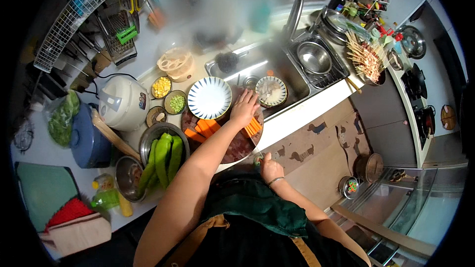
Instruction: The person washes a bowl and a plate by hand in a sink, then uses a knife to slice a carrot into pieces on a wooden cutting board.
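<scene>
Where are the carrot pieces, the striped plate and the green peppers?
carrot pieces (204, 129): head view, on the orange sticks left of the left hand (244, 109).
striped plate (210, 98): head view, on its white centre.
green peppers (162, 157): head view, on the middle pepper in the metal bowl (148, 136).

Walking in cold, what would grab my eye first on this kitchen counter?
Probably the orange carrot sticks on the round cutting board at centre, where the left hand rests. Beside them, a metal bowl of long green peppers stands at the left, and a blue-striped plate lies just behind the board.
</scene>
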A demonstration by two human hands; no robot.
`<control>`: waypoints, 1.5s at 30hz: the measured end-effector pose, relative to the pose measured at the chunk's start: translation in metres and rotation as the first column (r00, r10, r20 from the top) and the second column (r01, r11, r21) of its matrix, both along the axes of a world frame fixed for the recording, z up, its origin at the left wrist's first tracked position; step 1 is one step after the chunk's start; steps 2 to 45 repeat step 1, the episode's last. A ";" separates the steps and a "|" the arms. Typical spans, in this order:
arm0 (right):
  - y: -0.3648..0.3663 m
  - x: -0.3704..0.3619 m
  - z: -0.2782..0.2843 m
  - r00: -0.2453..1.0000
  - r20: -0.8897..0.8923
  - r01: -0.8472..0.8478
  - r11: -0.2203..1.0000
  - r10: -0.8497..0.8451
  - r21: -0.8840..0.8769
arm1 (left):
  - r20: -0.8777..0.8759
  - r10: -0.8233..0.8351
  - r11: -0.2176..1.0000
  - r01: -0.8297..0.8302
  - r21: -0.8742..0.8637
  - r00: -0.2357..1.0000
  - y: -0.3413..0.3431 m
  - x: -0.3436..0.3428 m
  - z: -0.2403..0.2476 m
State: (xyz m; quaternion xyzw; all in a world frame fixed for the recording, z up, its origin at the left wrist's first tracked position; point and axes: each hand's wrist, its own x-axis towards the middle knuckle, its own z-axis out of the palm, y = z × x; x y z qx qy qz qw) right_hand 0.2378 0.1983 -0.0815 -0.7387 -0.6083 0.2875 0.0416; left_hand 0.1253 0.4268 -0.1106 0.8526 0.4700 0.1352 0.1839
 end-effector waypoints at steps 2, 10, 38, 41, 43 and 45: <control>0.001 -0.001 0.000 1.000 -0.003 0.002 1.000 -0.002 0.003 | 0.009 0.003 1.000 -0.003 -0.011 1.000 0.001 -0.001 -0.001; 0.001 -0.001 0.000 1.000 -0.003 0.002 1.000 -0.002 0.003 | 0.009 0.003 1.000 -0.003 -0.011 1.000 0.001 -0.001 -0.001; 0.001 -0.001 0.000 1.000 -0.003 0.002 1.000 -0.002 0.003 | 0.009 0.003 1.000 -0.003 -0.011 1.000 0.001 -0.001 -0.001; 0.001 -0.001 0.000 1.000 -0.003 0.002 1.000 -0.002 0.003 | 0.009 0.003 1.000 -0.003 -0.011 1.000 0.001 -0.001 -0.001; 0.001 -0.001 0.000 1.000 -0.003 0.002 1.000 -0.002 0.003 | 0.009 0.003 1.000 -0.003 -0.011 1.000 0.001 -0.001 -0.001; 0.001 -0.001 0.000 1.000 -0.003 0.002 1.000 -0.002 0.003 | 0.009 0.003 1.000 -0.003 -0.011 1.000 0.001 -0.001 -0.001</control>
